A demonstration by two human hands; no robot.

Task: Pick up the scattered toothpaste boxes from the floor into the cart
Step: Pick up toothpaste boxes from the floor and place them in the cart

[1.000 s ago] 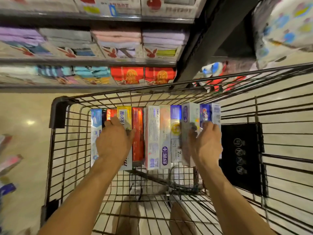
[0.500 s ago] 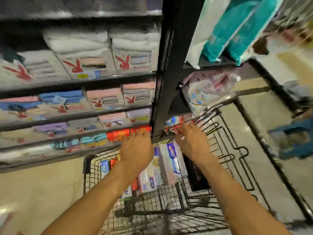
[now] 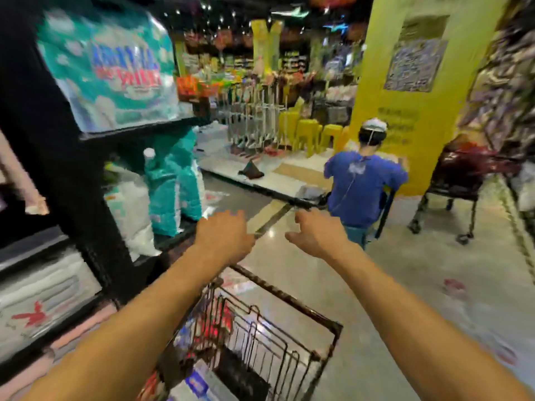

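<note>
The wire shopping cart (image 3: 289, 302) fills the bottom centre of the head view, blurred. Toothpaste boxes (image 3: 199, 383) show inside it near the bottom edge, mostly hidden behind my left forearm. My left hand (image 3: 223, 235) hovers in the air above the cart's far rim, fingers loosely curled and holding nothing. My right hand (image 3: 314, 234) is raised beside it, fingers spread and relaxed, also holding nothing. Neither hand touches the cart or a box.
A black shelf unit (image 3: 72, 175) with teal and white packs stands close on the left. A person in a blue shirt (image 3: 362, 189) stands ahead beside a yellow pillar (image 3: 428, 82). Another cart (image 3: 463, 180) is at the right. Shiny floor (image 3: 405, 279) lies open ahead right.
Both hands have left the row of boxes in the cart and risen above its rim. The view has swung up from the cart basket to the aisle ahead.
</note>
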